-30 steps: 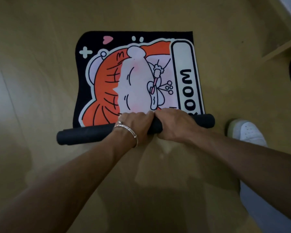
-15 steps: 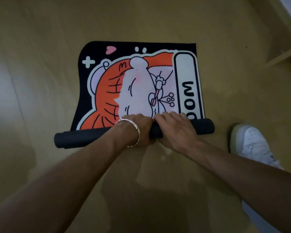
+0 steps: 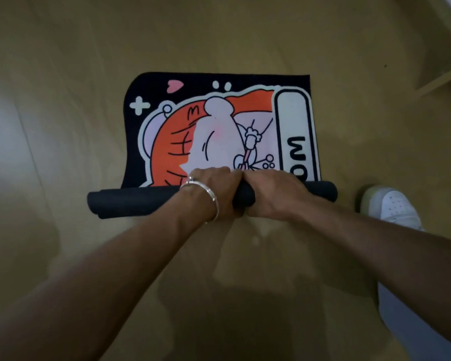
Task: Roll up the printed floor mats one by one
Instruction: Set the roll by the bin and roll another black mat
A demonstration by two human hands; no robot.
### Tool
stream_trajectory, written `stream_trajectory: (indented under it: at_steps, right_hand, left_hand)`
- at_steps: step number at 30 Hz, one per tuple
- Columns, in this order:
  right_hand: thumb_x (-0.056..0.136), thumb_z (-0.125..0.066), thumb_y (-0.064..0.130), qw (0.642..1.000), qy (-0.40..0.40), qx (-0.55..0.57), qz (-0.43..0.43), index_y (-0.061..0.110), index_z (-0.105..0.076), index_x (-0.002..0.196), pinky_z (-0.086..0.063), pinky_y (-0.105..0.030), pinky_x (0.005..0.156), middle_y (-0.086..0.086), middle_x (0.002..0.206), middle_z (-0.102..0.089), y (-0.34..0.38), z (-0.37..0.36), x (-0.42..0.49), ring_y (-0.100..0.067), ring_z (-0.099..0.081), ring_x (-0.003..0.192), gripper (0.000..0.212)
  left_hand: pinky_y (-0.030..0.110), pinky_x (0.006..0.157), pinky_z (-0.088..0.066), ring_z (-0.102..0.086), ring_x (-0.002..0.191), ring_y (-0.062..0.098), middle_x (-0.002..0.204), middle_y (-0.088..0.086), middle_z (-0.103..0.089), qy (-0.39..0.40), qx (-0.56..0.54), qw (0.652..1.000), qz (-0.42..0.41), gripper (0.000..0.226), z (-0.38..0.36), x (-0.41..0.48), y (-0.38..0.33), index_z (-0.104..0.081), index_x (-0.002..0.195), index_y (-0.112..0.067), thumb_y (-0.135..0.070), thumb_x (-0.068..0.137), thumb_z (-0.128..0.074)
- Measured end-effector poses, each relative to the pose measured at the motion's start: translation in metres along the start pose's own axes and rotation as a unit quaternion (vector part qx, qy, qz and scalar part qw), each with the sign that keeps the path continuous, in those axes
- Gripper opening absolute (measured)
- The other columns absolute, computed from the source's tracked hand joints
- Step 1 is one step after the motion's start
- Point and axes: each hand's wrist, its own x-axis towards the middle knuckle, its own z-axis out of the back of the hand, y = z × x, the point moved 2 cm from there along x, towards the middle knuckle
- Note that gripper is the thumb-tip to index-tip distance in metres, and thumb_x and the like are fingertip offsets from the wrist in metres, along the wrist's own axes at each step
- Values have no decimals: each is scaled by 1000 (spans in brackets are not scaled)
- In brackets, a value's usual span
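Note:
A printed floor mat [image 3: 219,121] with a black border and an orange-and-white cartoon lies on the wooden floor, partly rolled. Its rolled part is a black tube [image 3: 130,204] running left to right along the near edge. My left hand [image 3: 214,191], with a silver bracelet on the wrist, grips the middle of the roll. My right hand [image 3: 274,191] grips the roll right beside it, fingers curled over the top onto the print. The letters "OM" show beside the right hand on a white label strip.
A white shoe [image 3: 391,207] stands on the floor just right of the roll's end. A wooden furniture edge [image 3: 443,79] crosses the far right corner. Bare wooden floor [image 3: 63,126] surrounds the mat.
The roll has advanced away from me over the print, covering more of the cartoon and the label letters. Both hands stayed on the roll's middle.

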Motion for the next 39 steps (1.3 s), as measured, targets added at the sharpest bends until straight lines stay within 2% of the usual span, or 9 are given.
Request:
stream_trajectory:
  at_steps: [3,7,11,13,18,23,28,34,39]
  right_hand:
    - [73,-71,34,1000,10,17,12,26,-48,107,-45,-32,77,5,99,-56,-1,5,0,-16,-55,89,42]
    - [80,-64,28,983,-127,-110,74,20,-46,113,-31,-32,77,-1,106,-54,9,-10,-7,-22,-52,97,39]
    - [76,-68,33,1000,8,4,1,26,-47,111,-46,-32,71,5,95,-56,6,-1,3,-15,-56,83,42]
    - [72,-70,35,999,35,23,-8,27,-48,111,-48,-32,72,6,95,-55,5,2,4,-15,-56,84,46]
    - [81,-64,33,987,-116,-99,46,22,-45,115,-36,-36,84,1,108,-53,12,-10,2,-21,-50,102,41]
    - [72,-72,34,997,32,63,-12,28,-48,103,-50,-35,71,6,89,-58,3,13,7,-15,-57,80,40]
    - [79,-67,33,989,-97,-98,45,22,-43,110,-41,-36,84,1,104,-53,10,-4,2,-21,-53,96,41]
    - [71,-73,34,999,11,45,-19,25,-47,108,-51,-36,76,2,95,-57,-1,6,2,-15,-55,82,47]
    - [81,-67,27,985,-128,-110,37,17,-43,121,-37,-37,87,-4,115,-51,11,-8,-5,-24,-50,105,47]
  left_hand:
    - [32,70,-34,-60,100,26,113,3,-59,-62,33,998,1,50,-4,-4,-5,-43,122,-22,-52,84,-54]
    - [31,74,-43,-62,96,23,110,2,-64,51,-18,998,23,52,5,-1,4,-51,119,-27,-57,78,-60]
    - [36,76,-39,-56,106,27,118,5,-54,-76,72,994,29,44,-2,-11,-7,-39,127,-19,-37,89,-52]
    - [36,75,-38,-56,105,28,117,6,-55,-90,87,992,35,38,-8,-11,-8,-39,127,-18,-29,92,-49]
    - [32,71,-36,-61,98,25,109,3,-62,-15,22,999,48,48,4,-3,7,-48,119,-23,-54,84,-55]
    - [39,81,-37,-53,106,29,116,6,-53,-121,91,988,23,43,-1,-8,-2,-37,125,-20,-33,87,-52]
    - [32,69,-36,-56,81,21,106,2,-63,-19,46,998,26,52,6,4,6,-46,120,-22,-56,83,-55]
    - [36,72,-39,-57,95,27,106,5,-58,-111,87,990,17,42,3,1,-1,-40,116,-19,-43,85,-57]
    - [30,65,-37,-51,74,20,84,-2,-52,1,51,998,24,49,11,4,0,-48,114,-21,-59,82,-54]
